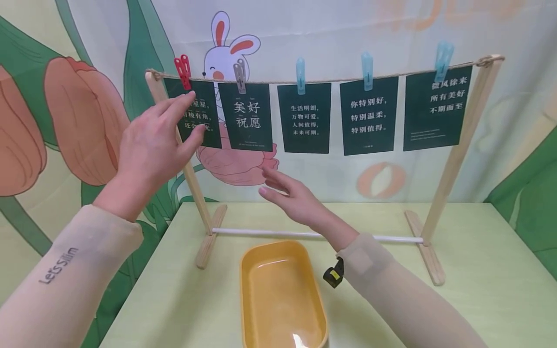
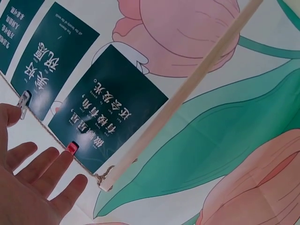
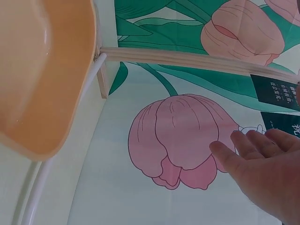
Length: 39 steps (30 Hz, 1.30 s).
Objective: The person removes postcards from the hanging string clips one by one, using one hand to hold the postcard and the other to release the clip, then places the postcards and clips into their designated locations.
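Several dark green cards with white writing hang from a twine line [image 1: 278, 82], each under a clothespin. My left hand [image 1: 152, 140] is raised before the leftmost card [image 1: 209, 136], fingers extended and holding nothing. In the left wrist view its fingertips come close to the red clothespin [image 2: 72, 148], which clips that card to the line. A grey clothespin [image 1: 240, 77] clips the second card [image 1: 250, 128]. My right hand [image 1: 300, 200] hovers with its fingers loosely extended, below the cards and beyond the yellow tray [image 1: 322, 314]. Nothing is in it.
Light blue clothespins [image 1: 300, 76] clip the other cards. The line is tied between two wooden posts [image 1: 452, 159], joined low down by a white rod [image 1: 270, 233]. This rack stands on a pale green table [image 1: 174, 290], with a printed curtain [image 1: 322, 29] behind it.
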Tool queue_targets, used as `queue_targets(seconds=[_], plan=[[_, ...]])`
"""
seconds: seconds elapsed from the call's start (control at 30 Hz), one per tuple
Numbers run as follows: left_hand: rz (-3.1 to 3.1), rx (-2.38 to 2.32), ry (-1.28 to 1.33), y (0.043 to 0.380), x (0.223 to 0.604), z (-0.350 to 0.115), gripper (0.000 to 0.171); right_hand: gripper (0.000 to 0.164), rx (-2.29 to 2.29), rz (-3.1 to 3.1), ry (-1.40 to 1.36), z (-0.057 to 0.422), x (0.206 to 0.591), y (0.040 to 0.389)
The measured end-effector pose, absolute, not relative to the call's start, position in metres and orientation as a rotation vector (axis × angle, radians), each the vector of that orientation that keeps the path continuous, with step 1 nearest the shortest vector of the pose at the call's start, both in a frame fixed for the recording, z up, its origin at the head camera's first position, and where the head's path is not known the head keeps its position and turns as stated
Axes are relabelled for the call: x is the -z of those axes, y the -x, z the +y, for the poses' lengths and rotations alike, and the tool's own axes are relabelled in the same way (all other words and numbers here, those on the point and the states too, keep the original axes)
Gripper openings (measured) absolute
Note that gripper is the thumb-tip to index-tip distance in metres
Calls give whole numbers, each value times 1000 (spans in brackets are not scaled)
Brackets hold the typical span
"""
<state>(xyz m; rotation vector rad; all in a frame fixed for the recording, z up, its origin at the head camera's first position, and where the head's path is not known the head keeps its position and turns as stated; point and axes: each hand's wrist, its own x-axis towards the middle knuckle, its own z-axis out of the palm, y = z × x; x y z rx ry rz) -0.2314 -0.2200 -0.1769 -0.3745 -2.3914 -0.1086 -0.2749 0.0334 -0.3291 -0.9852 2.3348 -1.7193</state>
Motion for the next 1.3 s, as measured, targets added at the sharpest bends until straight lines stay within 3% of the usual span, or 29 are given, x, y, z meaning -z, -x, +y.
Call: queue_targets(seconds=[1.3], plan=[[-2286, 162, 431, 254, 136, -223, 46, 55, 1935, 1909, 964, -26, 318, 293]])
